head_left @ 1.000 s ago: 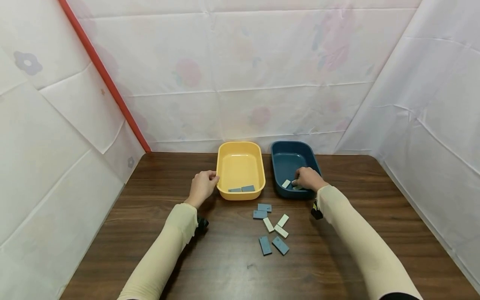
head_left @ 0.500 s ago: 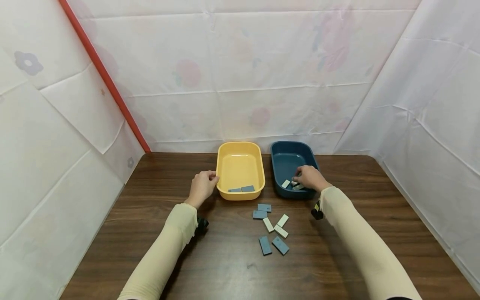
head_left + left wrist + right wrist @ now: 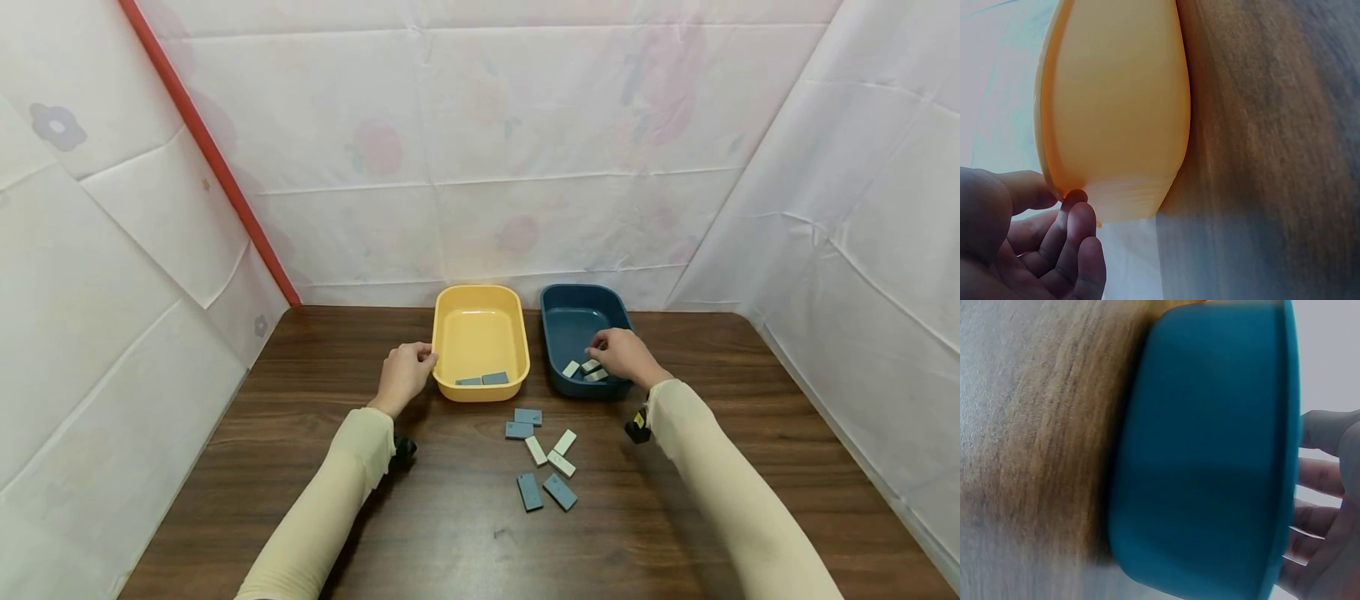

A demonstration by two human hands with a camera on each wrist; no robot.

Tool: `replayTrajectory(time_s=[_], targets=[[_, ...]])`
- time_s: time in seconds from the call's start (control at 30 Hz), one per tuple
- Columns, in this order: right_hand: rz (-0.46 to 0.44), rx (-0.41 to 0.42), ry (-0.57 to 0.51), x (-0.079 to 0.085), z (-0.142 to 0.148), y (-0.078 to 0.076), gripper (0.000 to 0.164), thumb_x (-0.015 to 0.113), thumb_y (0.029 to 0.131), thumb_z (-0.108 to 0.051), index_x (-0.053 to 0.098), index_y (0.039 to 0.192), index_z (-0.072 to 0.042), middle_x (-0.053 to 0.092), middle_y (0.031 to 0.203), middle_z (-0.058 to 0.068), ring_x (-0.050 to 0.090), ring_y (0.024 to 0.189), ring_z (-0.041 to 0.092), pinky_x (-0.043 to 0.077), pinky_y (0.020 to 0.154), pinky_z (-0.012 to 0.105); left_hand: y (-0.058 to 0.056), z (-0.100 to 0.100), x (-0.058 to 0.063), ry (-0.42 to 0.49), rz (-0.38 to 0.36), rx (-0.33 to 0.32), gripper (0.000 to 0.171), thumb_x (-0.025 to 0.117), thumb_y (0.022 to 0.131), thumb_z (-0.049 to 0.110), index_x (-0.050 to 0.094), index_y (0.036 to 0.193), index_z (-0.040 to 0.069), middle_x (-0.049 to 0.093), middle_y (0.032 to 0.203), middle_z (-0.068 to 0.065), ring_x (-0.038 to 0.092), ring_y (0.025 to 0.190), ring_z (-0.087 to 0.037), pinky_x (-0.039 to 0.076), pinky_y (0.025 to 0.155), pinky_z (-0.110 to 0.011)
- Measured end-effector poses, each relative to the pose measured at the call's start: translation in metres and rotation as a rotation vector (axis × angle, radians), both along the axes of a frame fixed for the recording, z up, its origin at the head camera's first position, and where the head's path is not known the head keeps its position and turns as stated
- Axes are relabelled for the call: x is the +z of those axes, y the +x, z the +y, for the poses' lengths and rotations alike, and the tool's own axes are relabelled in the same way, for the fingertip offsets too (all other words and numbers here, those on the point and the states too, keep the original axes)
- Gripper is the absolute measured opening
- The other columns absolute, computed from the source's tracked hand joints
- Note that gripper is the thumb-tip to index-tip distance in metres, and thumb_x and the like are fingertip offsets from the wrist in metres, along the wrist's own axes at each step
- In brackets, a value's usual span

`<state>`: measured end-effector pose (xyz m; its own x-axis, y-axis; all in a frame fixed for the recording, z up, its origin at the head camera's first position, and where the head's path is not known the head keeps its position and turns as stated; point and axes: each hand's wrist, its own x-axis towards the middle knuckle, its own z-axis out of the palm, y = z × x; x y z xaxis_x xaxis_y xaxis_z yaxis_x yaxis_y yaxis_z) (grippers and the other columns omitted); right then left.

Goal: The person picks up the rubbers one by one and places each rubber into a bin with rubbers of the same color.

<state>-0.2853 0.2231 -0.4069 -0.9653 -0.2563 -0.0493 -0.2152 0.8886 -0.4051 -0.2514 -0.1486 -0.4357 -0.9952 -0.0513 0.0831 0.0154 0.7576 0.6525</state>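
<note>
My left hand (image 3: 405, 375) pinches the left rim of the yellow tray (image 3: 480, 335); in the left wrist view, thumb and fingertips meet at that rim. Two blue-grey tiles (image 3: 495, 378) lie inside at its near end. My right hand (image 3: 627, 357) hovers over the near right part of the dark blue tray (image 3: 577, 327), with no tile showing between its fingers. Beneath it rest three small cream blocks (image 3: 571, 369). In the right wrist view the fingers (image 3: 1319, 475) reach over the rim, and the tray's wall hides their tips.
On the brown wooden table (image 3: 315, 517), in front of the trays, lie several blue-grey tiles (image 3: 529, 492) and three cream blocks (image 3: 562, 463) in a loose group. White patterned sheets (image 3: 480, 150) stand at the back and both sides.
My right hand has let go of a cream block in the blue tray and risen slightly, leaving three blocks in sight there. The left hand stays at the yellow rim.
</note>
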Motion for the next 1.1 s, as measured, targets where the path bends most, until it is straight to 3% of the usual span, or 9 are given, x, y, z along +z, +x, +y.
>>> replayTrajectory(time_s=[0.47,1.1], targets=[[0.109,-0.017,-0.063,0.017,0.006,0.011,0.025,0.058,0.097,-0.022,0.07,0.107,-0.003,0.069,0.099,0.015,0.063,0.087,0.026,0.052,0.077,0.044,-0.001,-0.001,0.0,0.013,0.002,-0.002,0.034,0.06,0.097,0.024,0.067,0.122,0.003,0.073,0.104,-0.012,0.067,0.085,-0.023,0.053,0.072,-0.035],[0.316,-0.12,-0.166,0.019,0.029,0.028,0.029,0.057,0.099,-0.024,0.071,0.105,0.0,0.069,0.096,0.018,0.061,0.083,0.028,0.049,0.075,0.044,-0.001,0.0,-0.001,0.016,0.005,-0.004,0.033,0.059,0.097,0.024,0.068,0.122,0.003,0.073,0.102,-0.01,0.066,0.081,-0.021,0.051,0.069,-0.033]])
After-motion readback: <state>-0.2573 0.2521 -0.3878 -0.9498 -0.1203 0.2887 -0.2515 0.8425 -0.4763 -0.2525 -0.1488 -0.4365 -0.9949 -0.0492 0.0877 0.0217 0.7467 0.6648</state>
